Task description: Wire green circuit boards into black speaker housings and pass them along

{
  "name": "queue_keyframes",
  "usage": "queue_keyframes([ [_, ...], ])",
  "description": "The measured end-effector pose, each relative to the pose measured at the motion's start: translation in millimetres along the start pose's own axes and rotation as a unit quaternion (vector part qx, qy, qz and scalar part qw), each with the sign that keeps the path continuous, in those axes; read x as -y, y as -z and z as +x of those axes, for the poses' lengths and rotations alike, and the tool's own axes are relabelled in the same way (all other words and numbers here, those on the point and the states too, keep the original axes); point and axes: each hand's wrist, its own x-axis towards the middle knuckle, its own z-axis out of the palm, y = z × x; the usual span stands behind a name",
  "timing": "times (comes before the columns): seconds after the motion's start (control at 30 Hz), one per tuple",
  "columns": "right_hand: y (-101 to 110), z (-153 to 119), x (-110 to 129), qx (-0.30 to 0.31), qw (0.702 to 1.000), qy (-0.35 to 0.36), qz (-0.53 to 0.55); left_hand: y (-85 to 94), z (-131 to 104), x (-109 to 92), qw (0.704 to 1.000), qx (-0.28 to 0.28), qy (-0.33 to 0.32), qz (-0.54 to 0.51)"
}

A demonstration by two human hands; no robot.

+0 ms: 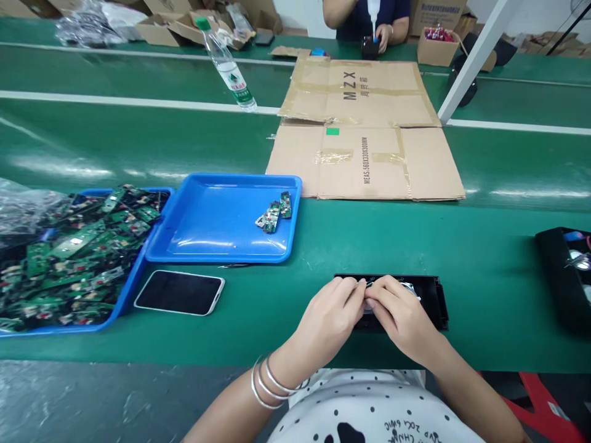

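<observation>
A black plastic housing [431, 301] lies on the green table right in front of me. Over its left half is my left hand [335, 311], fingers pinched together. My right hand [404, 317] meets it there, its thumb and fingertips also closed. Between the fingertips a small bit of something pale shows, too covered to name. Part of a shiny silvery piece [410, 288] peeks out behind my right fingers, inside the housing. Much of the housing's left side is hidden under both hands.
Left of me lie a phone [180, 293], a blue tray [207, 252] with several small circuit boards [272, 215], and another tray heaped with boards [78, 258]. Flattened cardboard [295, 160], a tilted bottle [231, 74] and a black box [551, 271] stand around. A co-worker [339, 15] sits opposite.
</observation>
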Motion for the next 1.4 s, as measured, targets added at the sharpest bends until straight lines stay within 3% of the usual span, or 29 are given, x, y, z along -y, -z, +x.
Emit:
queue_keyframes([
  [0.07,13.3,-5.9,-7.1,0.016,1.0,0.009,-0.012,5.1,-2.5,5.7,0.998,-0.03,0.053,-0.015],
  [0.13,28.6,-17.2,-16.5,-0.007,0.999,-0.035,-0.037,14.0,-8.8,14.5,0.989,-0.053,0.129,-0.056],
  [0.23,45.7,-41.7,-26.2,0.044,0.986,-0.144,-0.071,30.1,-25.0,29.9,0.944,0.0,0.269,-0.194],
  [0.3,48.8,-58.0,-26.4,0.119,0.97,-0.188,-0.099,38.5,-36.1,36.7,0.884,0.081,0.337,-0.313],
  [0.37,45.6,-70.5,-23.0,0.165,0.96,-0.189,-0.125,42.4,-43.0,36.9,0.815,0.161,0.359,-0.426],
  [0.47,35.5,-79.6,-18.3,0.191,0.965,-0.137,-0.119,37.6,-43.3,23.6,0.698,0.264,0.348,-0.567],
  [0.53,29.0,-80.4,-17.8,0.175,0.974,-0.105,-0.103,27.9,-39.8,9.7,0.647,0.302,0.345,-0.61],
  [0.57,26.3,-79.7,-18.1,0.157,0.979,-0.093,-0.095,22.1,-37.9,2.8,0.646,0.303,0.348,-0.608],
  [0.7,16.6,-71.4,-18.9,0.049,0.993,-0.078,-0.074,1.5,-30.9,-15.5,0.707,0.241,0.373,-0.55],
  [0.83,2.1,-54.5,-18.0,-0.112,0.991,-0.058,-0.052,-6.6,-23.0,-19.5,0.722,0.187,0.4,-0.533],
  [0.9,-6.0,-44.5,-18.0,-0.16,0.985,-0.066,-0.006,-8.2,-19.7,-19.5,0.734,0.161,0.41,-0.517],
  [1.07,-19.3,-26.4,-20.4,-0.128,0.977,-0.133,0.104,-10.5,-15.4,-19.4,0.739,0.123,0.429,-0.505],
  [1.3,-20.4,-27.7,-28.9,-0.067,0.965,-0.24,0.084,-11.3,-12.9,-22.4,0.746,0.117,0.427,-0.496],
  [1.4,-17.6,-32.5,-31.4,-0.043,0.978,-0.205,0.022,-14.1,-13.3,-23.0,0.76,0.131,0.428,-0.471],
])
